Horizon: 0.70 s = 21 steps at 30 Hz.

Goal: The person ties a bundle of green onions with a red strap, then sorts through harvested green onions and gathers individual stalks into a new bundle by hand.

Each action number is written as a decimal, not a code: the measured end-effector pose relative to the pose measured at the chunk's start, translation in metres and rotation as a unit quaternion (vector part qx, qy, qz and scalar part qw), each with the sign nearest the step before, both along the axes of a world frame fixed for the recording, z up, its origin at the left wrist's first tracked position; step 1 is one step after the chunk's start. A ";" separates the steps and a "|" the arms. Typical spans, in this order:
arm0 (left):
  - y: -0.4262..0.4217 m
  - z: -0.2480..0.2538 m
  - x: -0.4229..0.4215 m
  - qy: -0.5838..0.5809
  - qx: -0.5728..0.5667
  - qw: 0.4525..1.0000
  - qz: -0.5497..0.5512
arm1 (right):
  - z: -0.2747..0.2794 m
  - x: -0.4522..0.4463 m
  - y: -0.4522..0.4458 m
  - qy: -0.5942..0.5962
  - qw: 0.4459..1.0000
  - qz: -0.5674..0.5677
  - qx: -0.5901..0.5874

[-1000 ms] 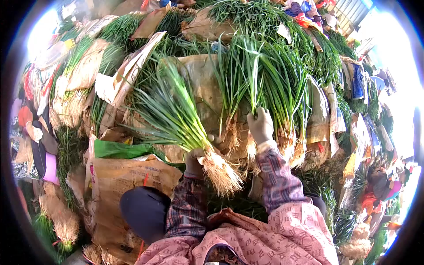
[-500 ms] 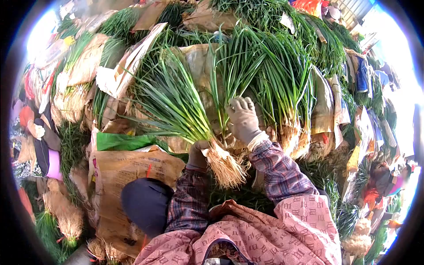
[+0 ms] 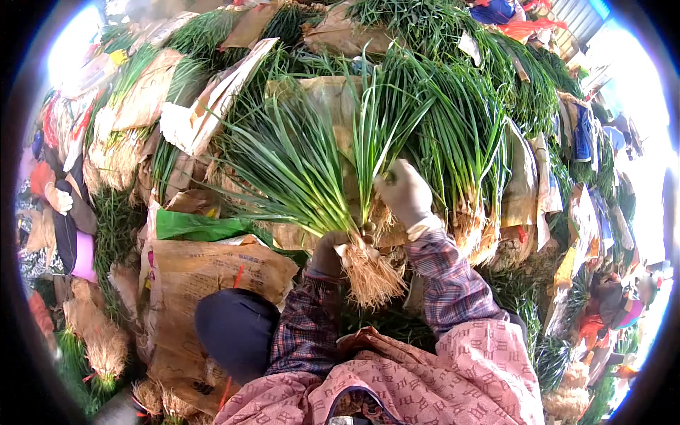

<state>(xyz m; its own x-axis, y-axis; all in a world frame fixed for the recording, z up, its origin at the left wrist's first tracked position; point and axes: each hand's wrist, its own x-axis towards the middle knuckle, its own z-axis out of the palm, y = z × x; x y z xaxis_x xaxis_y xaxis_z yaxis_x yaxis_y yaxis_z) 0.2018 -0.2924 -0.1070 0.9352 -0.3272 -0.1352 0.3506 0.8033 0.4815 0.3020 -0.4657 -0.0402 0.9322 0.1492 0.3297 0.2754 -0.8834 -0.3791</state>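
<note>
My left hand [image 3: 328,255], in a dirty glove, is closed round the lower stems of a bunch of green garlic [image 3: 322,191]. The flat green leaves fan up and to the left, and the pale stringy roots [image 3: 373,275] hang below the hand. My right hand [image 3: 406,193], in a light glove, is beside the upright stems [image 3: 366,177] at the bunch's right side. Its fingers are curled in; whether a stem is between them is hidden. Another pile of the same plants [image 3: 460,156] lies just right of that hand, roots towards me.
Brown paper sheets [image 3: 205,283] and a green plastic piece [image 3: 191,225] lie at the left. A dark round cap-like shape [image 3: 236,333] is beside my left sleeve. Wrapped bundles [image 3: 131,134] and heaped greens [image 3: 439,28] surround the spot. People [image 3: 616,304] are at the right edge.
The left-hand bunch has shifted slightly right, its leaves closer to the upright stems. My right hand has turned and curled its fingers, moving slightly right and down.
</note>
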 end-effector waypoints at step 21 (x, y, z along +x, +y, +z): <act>-0.005 -0.067 0.001 -0.111 -0.067 0.991 -0.032 | -0.055 0.025 -0.032 0.273 0.634 0.126 0.712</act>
